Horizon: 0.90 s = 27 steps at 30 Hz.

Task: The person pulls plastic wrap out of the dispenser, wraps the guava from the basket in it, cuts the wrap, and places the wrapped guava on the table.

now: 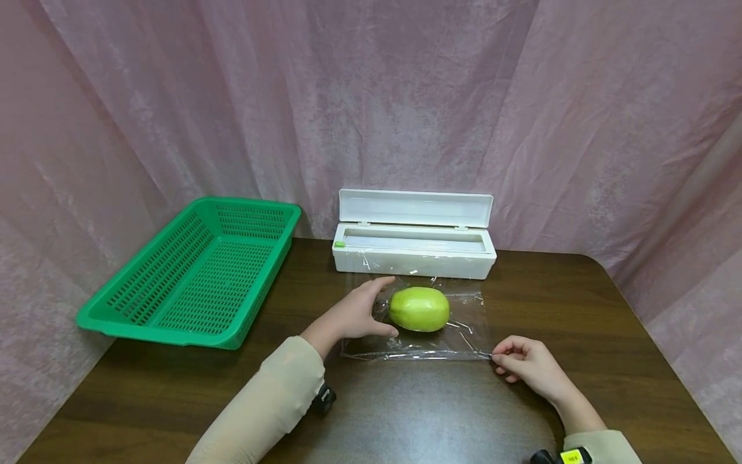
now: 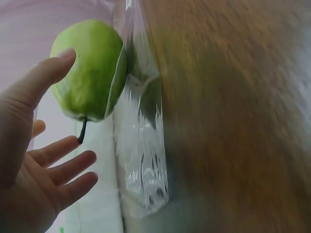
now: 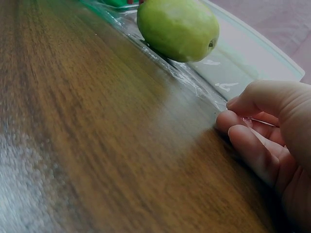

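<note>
A green pear (image 1: 420, 309) lies on its side on a sheet of clear cling film (image 1: 400, 353) spread over the table. My left hand (image 1: 361, 310) is at the pear's left end, thumb and fingers spread apart. In the left wrist view the pear's dark stem (image 2: 82, 130) points toward those fingers; whether they touch the pear I cannot tell. Between thumb and fingertips, my right hand (image 1: 530, 366) pinches the film's near right corner. From the right wrist, the film (image 3: 187, 77) stretches from that pinch toward the pear.
Behind the pear stands a white cling film box (image 1: 414, 263), its lid (image 1: 415, 207) raised and film running over its front edge. A green slotted basket (image 1: 232, 338) sits at the left of the brown table (image 1: 429, 412). Pink curtains (image 1: 406, 96) hang behind.
</note>
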Each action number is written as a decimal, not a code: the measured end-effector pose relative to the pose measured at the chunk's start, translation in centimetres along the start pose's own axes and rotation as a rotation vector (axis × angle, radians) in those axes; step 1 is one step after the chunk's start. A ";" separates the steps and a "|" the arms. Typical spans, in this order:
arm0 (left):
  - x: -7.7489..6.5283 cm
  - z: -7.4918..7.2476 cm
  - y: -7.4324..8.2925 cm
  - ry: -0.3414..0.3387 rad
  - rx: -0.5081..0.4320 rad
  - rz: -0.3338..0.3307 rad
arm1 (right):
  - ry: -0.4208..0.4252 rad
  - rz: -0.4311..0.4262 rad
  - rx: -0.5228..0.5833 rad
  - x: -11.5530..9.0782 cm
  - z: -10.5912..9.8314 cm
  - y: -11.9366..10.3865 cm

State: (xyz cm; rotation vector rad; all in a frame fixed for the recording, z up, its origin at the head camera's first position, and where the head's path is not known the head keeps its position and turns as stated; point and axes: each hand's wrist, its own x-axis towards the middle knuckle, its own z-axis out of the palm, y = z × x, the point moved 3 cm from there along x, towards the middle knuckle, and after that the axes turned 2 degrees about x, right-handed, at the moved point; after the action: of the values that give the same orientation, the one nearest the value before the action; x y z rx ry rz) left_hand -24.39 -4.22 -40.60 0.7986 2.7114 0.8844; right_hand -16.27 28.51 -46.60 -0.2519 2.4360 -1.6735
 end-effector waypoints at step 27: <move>-4.5 -0.3 -2.6 -0.149 -0.036 0.010 | -0.002 0.005 -0.007 0.1 0.2 0.4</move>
State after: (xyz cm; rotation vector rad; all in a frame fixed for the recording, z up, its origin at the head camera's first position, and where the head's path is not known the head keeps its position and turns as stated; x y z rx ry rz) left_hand -21.89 -8.59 -41.90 0.8358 2.5581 0.8384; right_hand -16.36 28.47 -47.07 -0.2484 2.4394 -1.6619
